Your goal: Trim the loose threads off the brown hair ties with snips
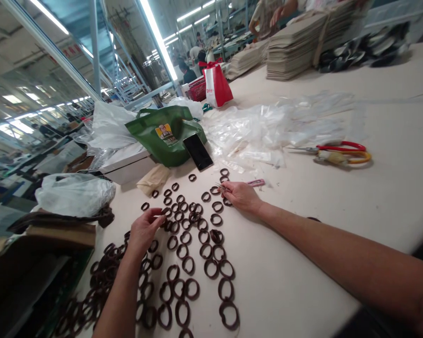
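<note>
Many dark brown ring-shaped bands [226,288] lie spread over the pale tabletop, some in loose columns. My left hand [145,231] reaches in from the lower left, thumb and forefinger closed at the edge of one brown ring [167,212] among the others. My right hand [241,196] rests at the far end of the right column, fingers pinched around a thin, pointed metal tool [221,186]. Behind that hand a pink handle [255,182] shows; I cannot tell whether it belongs to the same tool. Rings lie right beside and partly under the right hand.
A heap of rings [104,272] lies at left, near a box [61,234]. Beyond the rings are a phone [198,151], a green bag [165,134], clear plastic bags [254,126] and red-and-yellow-handled scissors [341,153]. Stacked beige sheets [296,44] stand farther back, near another person.
</note>
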Available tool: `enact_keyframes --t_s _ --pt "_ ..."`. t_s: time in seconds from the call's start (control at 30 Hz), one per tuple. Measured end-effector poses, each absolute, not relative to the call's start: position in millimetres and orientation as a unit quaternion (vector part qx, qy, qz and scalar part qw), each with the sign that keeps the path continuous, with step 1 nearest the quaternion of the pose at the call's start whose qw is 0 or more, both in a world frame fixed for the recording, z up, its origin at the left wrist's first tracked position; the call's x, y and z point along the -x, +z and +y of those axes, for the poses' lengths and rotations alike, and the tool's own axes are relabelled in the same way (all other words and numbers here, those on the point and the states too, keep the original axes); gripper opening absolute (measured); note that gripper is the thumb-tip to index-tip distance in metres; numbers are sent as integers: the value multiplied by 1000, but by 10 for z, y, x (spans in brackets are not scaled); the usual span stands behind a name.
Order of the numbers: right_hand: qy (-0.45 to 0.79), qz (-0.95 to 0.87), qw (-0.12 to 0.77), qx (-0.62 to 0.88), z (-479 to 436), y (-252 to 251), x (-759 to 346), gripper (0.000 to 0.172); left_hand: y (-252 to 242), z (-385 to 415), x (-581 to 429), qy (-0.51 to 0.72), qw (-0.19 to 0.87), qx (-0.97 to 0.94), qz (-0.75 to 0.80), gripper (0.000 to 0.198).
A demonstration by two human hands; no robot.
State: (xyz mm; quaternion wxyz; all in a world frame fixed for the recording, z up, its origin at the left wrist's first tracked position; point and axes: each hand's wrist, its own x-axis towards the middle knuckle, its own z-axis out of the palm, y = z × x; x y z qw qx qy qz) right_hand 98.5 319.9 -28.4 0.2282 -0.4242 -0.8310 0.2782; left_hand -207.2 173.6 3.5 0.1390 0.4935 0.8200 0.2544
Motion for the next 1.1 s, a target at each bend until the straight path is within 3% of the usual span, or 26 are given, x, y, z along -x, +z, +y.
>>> enact_keyframes --t_s 0.13,0.27,0.47,0.67,0.8,1.1 --pt "277 -833 223 425 3204 -292 -988 26 197 1894 1707 233 99 -500 828 33" --pt "269 -836 209 430 3200 -295 -991 27 189 1887 1351 198 145 -538 806 32" --pt "263 -835 212 434 3200 -306 -990 24 15 1813 1225 305 230 -470 796 24" --pt "269 -832 214 434 3183 -251 -1004 21 63 1614 1190 421 306 -375 767 50" --pt "283 -827 229 428 3184 -256 -1011 22 160 1405 1028 487 331 -333 737 56" --pt "360 -807 318 345 2984 -161 -1026 19 117 1187 793 576 266 -300 712 37"
